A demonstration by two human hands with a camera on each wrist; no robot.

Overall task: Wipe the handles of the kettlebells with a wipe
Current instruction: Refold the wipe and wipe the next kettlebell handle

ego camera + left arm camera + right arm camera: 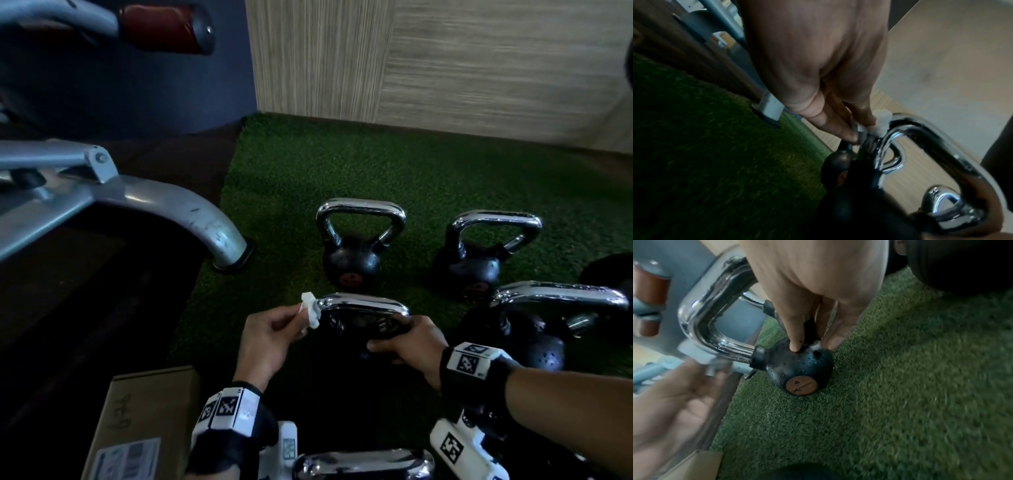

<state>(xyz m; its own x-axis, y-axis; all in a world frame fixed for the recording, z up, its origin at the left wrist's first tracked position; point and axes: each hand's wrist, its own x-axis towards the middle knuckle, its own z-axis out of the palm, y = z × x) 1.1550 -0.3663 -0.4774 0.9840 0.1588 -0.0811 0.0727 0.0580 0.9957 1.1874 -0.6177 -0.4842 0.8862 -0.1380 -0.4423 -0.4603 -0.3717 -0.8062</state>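
The left hand [265, 342] pinched a small white wipe [310, 310] between the thumb and the fingertips, the other fingers curled; the wipe touched the left corner of the chrome handle [363, 303] of the nearest kettlebell [797, 365], so the handle lay just to the right of that hand; in the left wrist view the wipe [880, 124] was pressed against the bend of the handle [931, 144]. The right hand [409, 346] was on the right side of the same kettlebell, below the handle; in the right wrist view its fingertips [795, 344] pressed on the black body, which lay tilted on the green turf [291, 178], with a round brown mark facing the camera; the fingers looked rather straight, not wrapped around the body. 2 other kettlebells stood upright farther on the turf, one [356, 246] behind the held one and one [479, 253] to its right; 1 more [548, 318] lay near the right hand. A grey metal leg of a machine [191, 219] stood at the left edge of the turf; a cardboard box [137, 428] lay beside the left wrist.
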